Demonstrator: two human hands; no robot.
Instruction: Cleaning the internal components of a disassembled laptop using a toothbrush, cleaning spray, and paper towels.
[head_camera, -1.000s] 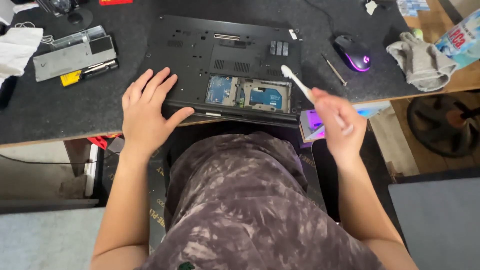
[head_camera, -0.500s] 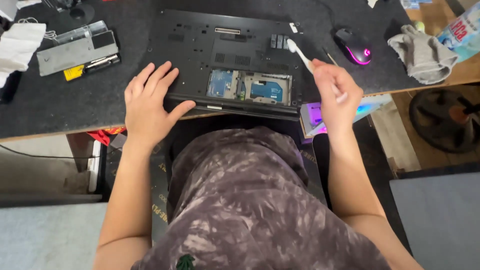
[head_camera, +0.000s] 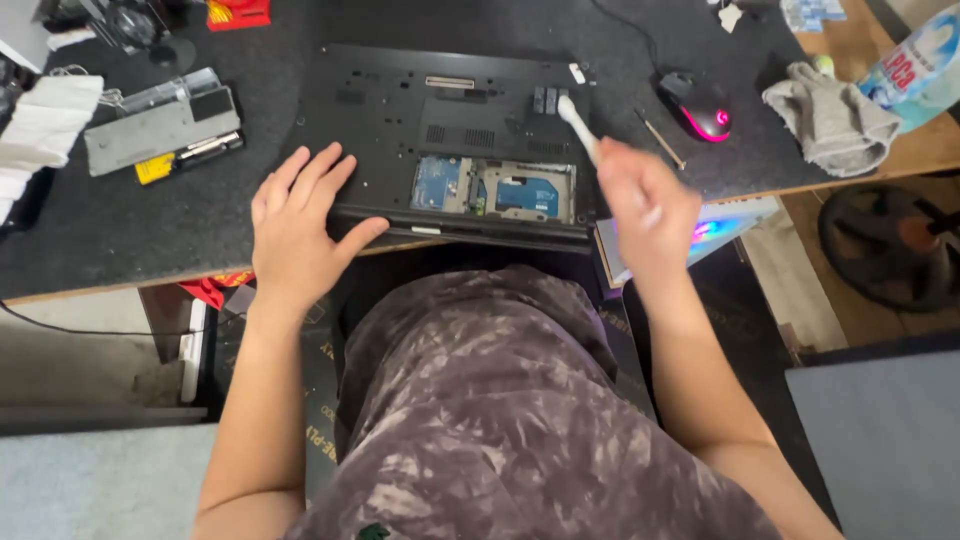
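Note:
A black laptop (head_camera: 400, 110) lies upside down on the dark desk, its bottom cover off so that blue circuit boards (head_camera: 520, 190) show near the front edge. My left hand (head_camera: 300, 225) rests flat with fingers spread on the laptop's front left corner. My right hand (head_camera: 645, 205) grips a white brush (head_camera: 578, 125) like a toothbrush, with its head raised over the laptop's right side.
A black mouse (head_camera: 698, 105) with a pink light sits right of the laptop, a grey rag (head_camera: 830, 120) beyond it. A thin stick (head_camera: 660, 138) lies near the mouse. A grey metal part (head_camera: 160, 125) and white cloth (head_camera: 40, 125) lie at the left. The desk edge (head_camera: 150, 285) runs near my lap.
My right hand has carried the brush a little left and up over the laptop's right side. The left hand stays pressed on the front left corner.

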